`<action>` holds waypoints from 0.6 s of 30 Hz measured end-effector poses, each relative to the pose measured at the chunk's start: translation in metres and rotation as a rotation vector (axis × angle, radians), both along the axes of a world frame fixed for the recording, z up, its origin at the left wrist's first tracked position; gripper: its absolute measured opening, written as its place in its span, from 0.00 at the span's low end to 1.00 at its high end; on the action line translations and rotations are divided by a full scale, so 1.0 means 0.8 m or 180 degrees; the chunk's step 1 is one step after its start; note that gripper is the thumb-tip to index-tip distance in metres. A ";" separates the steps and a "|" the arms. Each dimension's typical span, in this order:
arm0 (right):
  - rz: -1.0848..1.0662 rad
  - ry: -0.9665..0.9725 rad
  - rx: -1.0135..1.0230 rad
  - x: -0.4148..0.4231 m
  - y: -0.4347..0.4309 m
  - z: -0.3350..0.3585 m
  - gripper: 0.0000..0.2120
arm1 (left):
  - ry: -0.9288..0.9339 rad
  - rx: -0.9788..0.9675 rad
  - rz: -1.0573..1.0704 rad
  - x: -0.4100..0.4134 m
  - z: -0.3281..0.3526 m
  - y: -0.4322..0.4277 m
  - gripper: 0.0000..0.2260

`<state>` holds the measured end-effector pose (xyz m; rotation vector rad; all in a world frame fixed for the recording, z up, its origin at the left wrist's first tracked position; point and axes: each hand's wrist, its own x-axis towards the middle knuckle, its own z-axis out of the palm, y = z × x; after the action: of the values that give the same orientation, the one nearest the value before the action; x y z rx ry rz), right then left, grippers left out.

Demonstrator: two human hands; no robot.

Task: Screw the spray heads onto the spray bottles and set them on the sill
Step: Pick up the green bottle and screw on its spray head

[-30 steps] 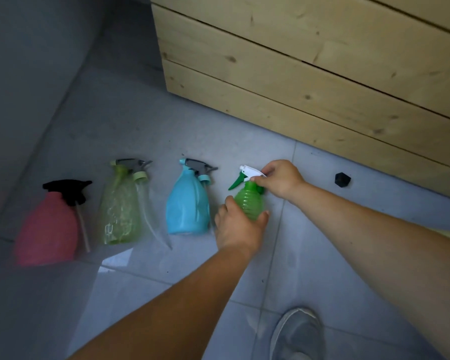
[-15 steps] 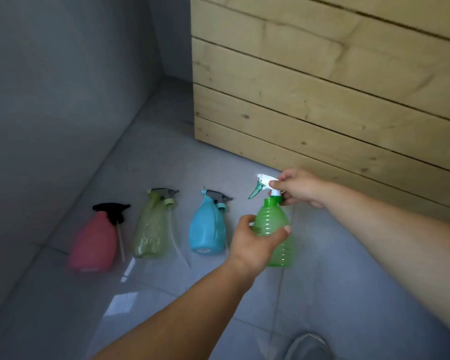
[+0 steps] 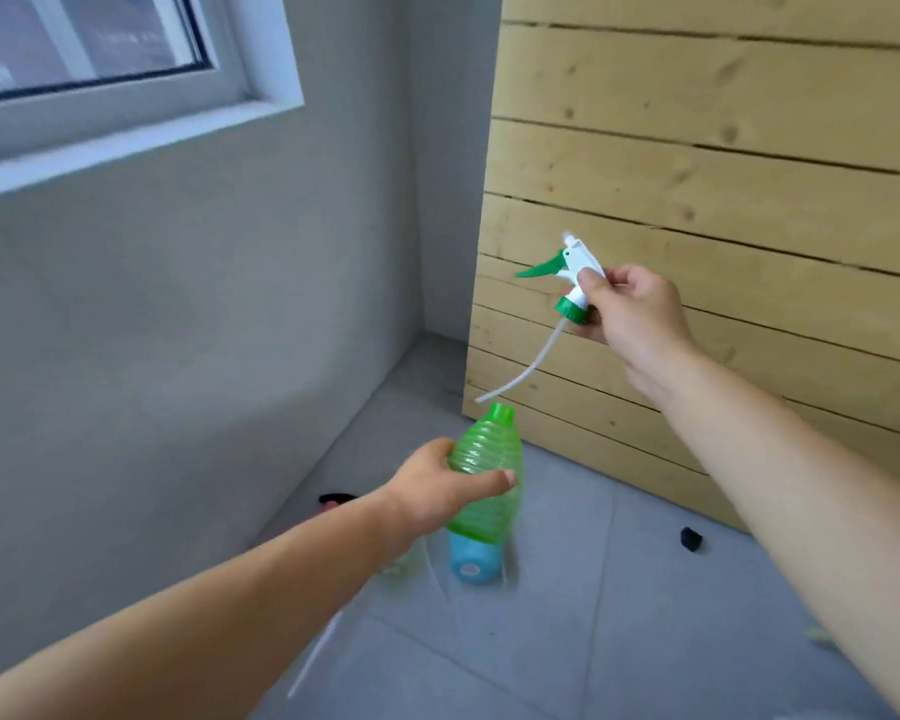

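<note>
The green ribbed bottle [image 3: 484,475] is upright in the air, neck open. At its 1 o'clock, apart from it, the white spray head [image 3: 575,275] with green trigger and collar tilts, its tube [image 3: 528,368] curving toward the neck. The sill [image 3: 126,142] lies at 10 o'clock.

One head-worn camera looks forward and slightly down into the room's corner, window sill [image 3: 126,142] far left, plank wall [image 3: 723,200] right, floor [image 3: 567,641] near.

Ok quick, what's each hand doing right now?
Left hand: closed around the ribbed green plastic bottle.
Right hand: closed on the white and green spray head, tube dangling above the bottle's neck.
</note>
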<state>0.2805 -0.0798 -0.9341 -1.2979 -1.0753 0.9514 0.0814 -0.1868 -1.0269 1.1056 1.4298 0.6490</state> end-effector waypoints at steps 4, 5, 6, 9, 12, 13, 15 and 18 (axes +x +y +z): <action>0.0042 0.0360 0.0269 -0.017 -0.044 0.057 0.05 | -0.0157 0.0132 0.0035 -0.041 0.045 -0.030 0.31; 0.0065 0.0384 0.0313 -0.021 -0.054 0.067 0.05 | -0.0205 0.0166 0.0034 -0.050 0.053 -0.036 0.29; 0.0090 0.0382 0.0364 -0.025 -0.063 0.075 0.05 | -0.0239 0.0211 0.0046 -0.058 0.060 -0.041 0.29; 0.0129 0.0338 0.0549 -0.039 -0.085 0.090 0.03 | -0.0326 0.0351 0.0111 -0.076 0.074 -0.054 0.31; 0.0107 0.0245 0.0759 -0.047 -0.099 0.099 0.03 | -0.0401 0.0418 0.0136 -0.085 0.074 -0.063 0.33; 0.0082 0.0216 0.0817 -0.049 -0.102 0.102 0.03 | -0.0419 0.0429 0.0165 -0.087 0.073 -0.064 0.33; 0.0009 0.0254 0.0884 -0.046 -0.105 0.104 0.03 | -0.0420 0.0413 0.0209 -0.089 0.069 -0.066 0.35; -0.0010 0.0374 0.0851 -0.039 -0.107 0.100 0.03 | -0.0448 0.0394 0.0201 -0.088 0.066 -0.067 0.37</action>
<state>0.2491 -0.1656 -0.8539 -1.0126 -1.0685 0.8386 0.0110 -0.2404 -0.9742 1.0916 1.3220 0.8535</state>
